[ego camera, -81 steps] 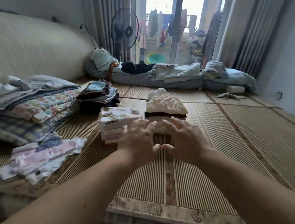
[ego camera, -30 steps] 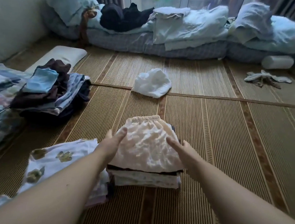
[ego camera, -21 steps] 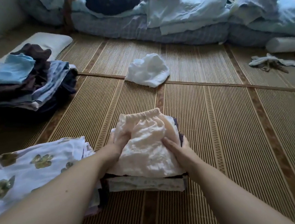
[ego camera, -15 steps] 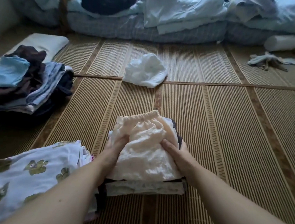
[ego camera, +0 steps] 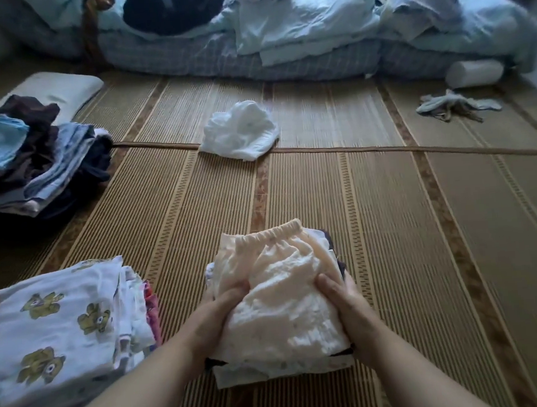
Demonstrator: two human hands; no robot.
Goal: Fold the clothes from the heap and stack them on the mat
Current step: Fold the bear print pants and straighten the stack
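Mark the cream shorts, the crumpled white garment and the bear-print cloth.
cream shorts point(ego camera: 281, 302), head view, crinkled middle of the top fold.
crumpled white garment point(ego camera: 239, 131), head view, middle of the bundle.
bear-print cloth point(ego camera: 55, 329), head view, top face between the bears.

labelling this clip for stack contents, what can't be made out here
All from the head view:
Folded clothes under the cream shorts: covered by the shorts, only edges show.
Left hand and right hand: fingers hidden down the sides of the shorts.
Bear-print cloth and dark clothes pile: cut off by the left edge.
Grey bundle at the right: too blurred to name.
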